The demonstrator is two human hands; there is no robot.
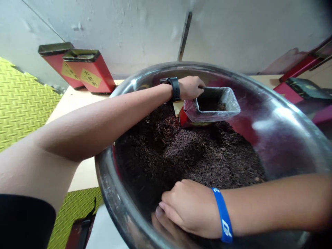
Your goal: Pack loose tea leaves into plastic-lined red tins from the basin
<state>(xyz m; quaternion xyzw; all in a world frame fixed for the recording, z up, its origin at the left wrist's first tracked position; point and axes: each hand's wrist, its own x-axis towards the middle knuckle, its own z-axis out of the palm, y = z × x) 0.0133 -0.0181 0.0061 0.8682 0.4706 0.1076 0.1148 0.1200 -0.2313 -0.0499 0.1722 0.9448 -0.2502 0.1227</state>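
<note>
A large metal bowl (280, 138) holds a heap of dark, dry loose leaves (207, 155). My left hand (191, 87), with a dark watch on its wrist, grips the near left edge of a red tin (190, 121) inside the bowl. Clear plastic lines the tin's open top, and some dark leaves show within. My right hand (190, 207), with a blue wristband, is low in the bowl at the near edge of the heap. Its fingers are curled together, and whatever they hold, if anything, is hidden.
Two open red tins with yellow labels (90, 74) stand at the left on a pale table (83, 174). More red tins (293, 90) are at the right. A wall (145, 31) rises behind, and yellow-green matting (23, 107) lies at the left.
</note>
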